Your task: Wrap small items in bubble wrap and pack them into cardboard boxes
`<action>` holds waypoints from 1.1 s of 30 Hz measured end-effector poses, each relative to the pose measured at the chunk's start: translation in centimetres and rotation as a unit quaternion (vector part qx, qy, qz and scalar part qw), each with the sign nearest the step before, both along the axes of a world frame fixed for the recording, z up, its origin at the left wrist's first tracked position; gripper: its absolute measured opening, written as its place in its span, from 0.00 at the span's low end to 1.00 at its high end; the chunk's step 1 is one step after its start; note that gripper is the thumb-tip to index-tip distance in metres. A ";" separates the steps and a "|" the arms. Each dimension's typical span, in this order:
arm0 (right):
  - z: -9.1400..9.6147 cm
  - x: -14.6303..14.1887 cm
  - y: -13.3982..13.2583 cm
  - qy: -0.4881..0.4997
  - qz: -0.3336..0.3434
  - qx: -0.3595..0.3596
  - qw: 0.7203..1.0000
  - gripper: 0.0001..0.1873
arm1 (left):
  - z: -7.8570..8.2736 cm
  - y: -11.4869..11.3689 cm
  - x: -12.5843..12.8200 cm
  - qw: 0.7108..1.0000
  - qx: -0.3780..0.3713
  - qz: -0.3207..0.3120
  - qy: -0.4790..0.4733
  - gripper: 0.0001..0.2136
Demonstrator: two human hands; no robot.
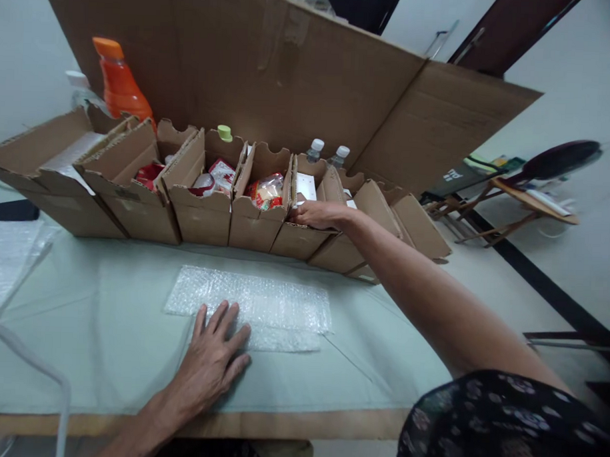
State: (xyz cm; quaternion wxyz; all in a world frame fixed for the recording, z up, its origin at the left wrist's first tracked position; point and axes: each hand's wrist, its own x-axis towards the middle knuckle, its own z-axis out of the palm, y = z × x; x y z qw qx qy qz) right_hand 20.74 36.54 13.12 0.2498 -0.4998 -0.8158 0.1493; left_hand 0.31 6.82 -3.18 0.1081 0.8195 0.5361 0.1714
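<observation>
My left hand [211, 358] lies flat and open on the table, fingers spread over the near edge of a sheet of bubble wrap [255, 303]. My right hand [318, 214] reaches forward into a cardboard box [298, 238] in a row of open boxes. Its fingers curl over the box's front edge, near a white item [305, 186] inside. Whether the fingers grip anything is hidden.
Several open cardboard boxes [200, 215] stand in a row holding red packets and bottles. An orange bottle [118, 82] stands at the back left. A large cardboard sheet [270, 74] leans behind them. More bubble wrap [6, 261] lies at the left. A folding stand [516, 196] is right.
</observation>
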 end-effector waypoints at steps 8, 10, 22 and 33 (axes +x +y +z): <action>9.5 2.3 -6.1 0.042 -0.026 -0.031 0.998 0.11 | -0.8 -0.1 -0.5 0.999 0.035 -0.005 -0.034 0.18; 12.2 3.7 -9.3 0.117 -0.041 0.058 0.991 0.13 | -0.3 -0.4 -0.4 0.994 0.074 0.006 -0.084 0.20; 1.9 1.0 -22.0 0.260 0.180 -0.334 0.888 0.21 | 7.6 -1.5 2.3 0.666 -0.288 -0.004 -0.688 0.37; -2.7 1.8 -26.4 0.392 0.042 -0.271 0.878 0.13 | 6.5 -2.1 1.6 0.549 -0.287 0.181 -0.764 0.33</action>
